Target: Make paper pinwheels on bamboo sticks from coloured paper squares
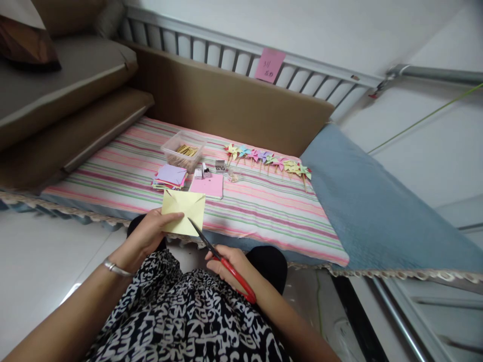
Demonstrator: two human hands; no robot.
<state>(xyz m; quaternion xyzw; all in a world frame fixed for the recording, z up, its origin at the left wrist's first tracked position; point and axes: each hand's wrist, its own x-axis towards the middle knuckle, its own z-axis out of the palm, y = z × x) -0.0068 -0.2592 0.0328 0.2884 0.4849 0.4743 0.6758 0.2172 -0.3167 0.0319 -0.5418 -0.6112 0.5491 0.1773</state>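
My left hand (155, 227) pinches a square of yellow paper (181, 203) at its left edge, thumb on top. Slits run in from the paper's upper corners toward the middle. My right hand (230, 264) grips red-handled scissors (241, 282), whose dark blades reach up-left over the paper's lower right part. Whether the paper lies between the blades I cannot tell. Just beyond the paper are a stack of coloured paper squares (171, 175) with a purple one on top, and a pink pad (212, 187).
A clear plastic box (196, 162) holds many thin sticks. Small boxes (220, 165) and a little clear dish (234, 176) stand near it. A row of several paper pinwheels (263, 157) lies on the striped cloth (279, 211). Folded mattresses (68, 85) fill the left side.
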